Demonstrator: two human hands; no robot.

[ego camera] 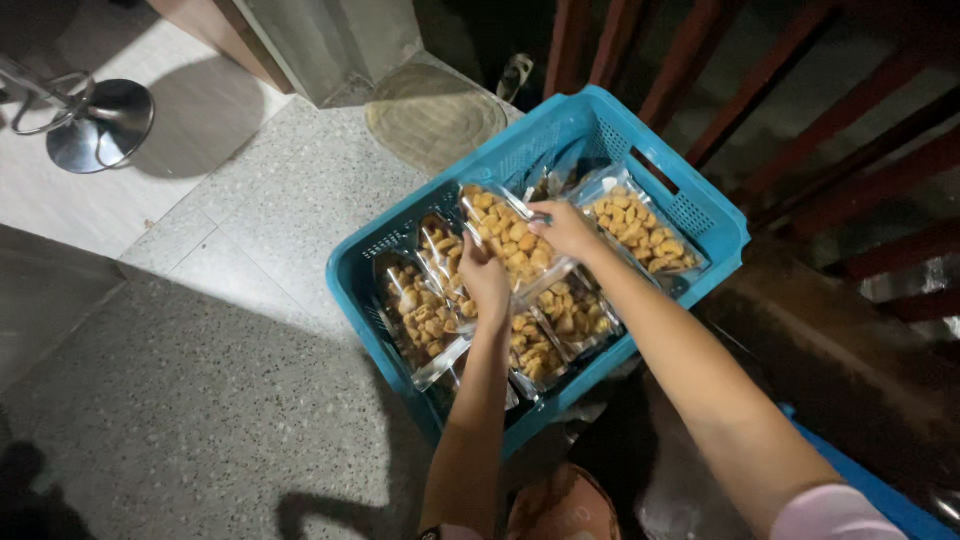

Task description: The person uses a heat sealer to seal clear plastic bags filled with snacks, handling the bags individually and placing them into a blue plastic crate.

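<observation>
A blue plastic crate (pixel 715 215) sits on the speckled floor and holds several clear bags of yellow-brown snack pieces. My left hand (pixel 485 280) and my right hand (pixel 565 228) both grip one clear snack bag (pixel 510 240) just above the others, the left at its near edge, the right at its far edge. Another bag (pixel 640 230) leans against the crate's right wall. More bags (pixel 415 315) lie at the left end of the crate.
A chrome stool base (pixel 95 125) stands at the upper left. A round woven mat (pixel 432 115) lies beyond the crate. Dark red railing bars (pixel 800 110) run along the right. A patterned slipper (pixel 560 505) shows at the bottom.
</observation>
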